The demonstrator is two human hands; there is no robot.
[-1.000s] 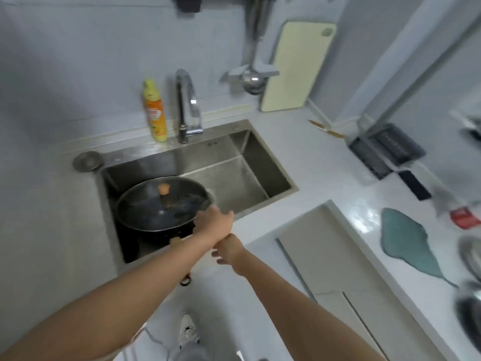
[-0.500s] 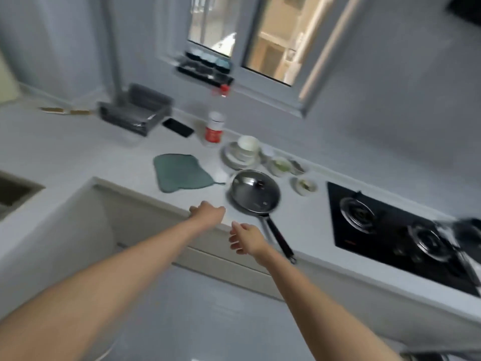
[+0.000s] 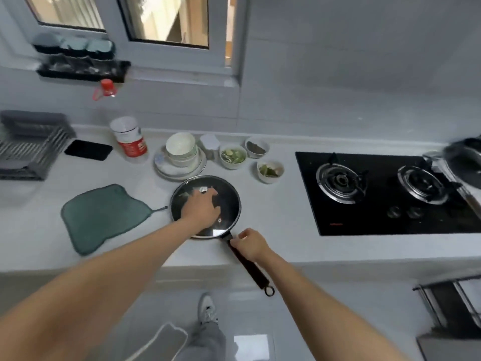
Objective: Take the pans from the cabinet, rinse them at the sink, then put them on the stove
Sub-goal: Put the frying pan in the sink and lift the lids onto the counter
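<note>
Table (image 3: 273, 225): white, carries stove, cloth, bowls, pan.
Stove (image 3: 385, 220): black, two burners, right of pan.
Cloth (image 3: 101, 217): green, left of pan.
Pan (image 3: 229, 201): lidded, on table, handle over the edge.
Left grip (image 3: 201, 208): spread flat on the lid.
Right grip (image 3: 250, 243): fingers curled on the handle by the rim.

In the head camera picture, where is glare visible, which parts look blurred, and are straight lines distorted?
Head view: bright glare patches sit on the pan's glass lid near the left hand; the window is overexposed; the second pan at the right edge is smeared; the counter edge bows, a wide-angle effect. The right hand on the handle looks fairly sharp.
</note>
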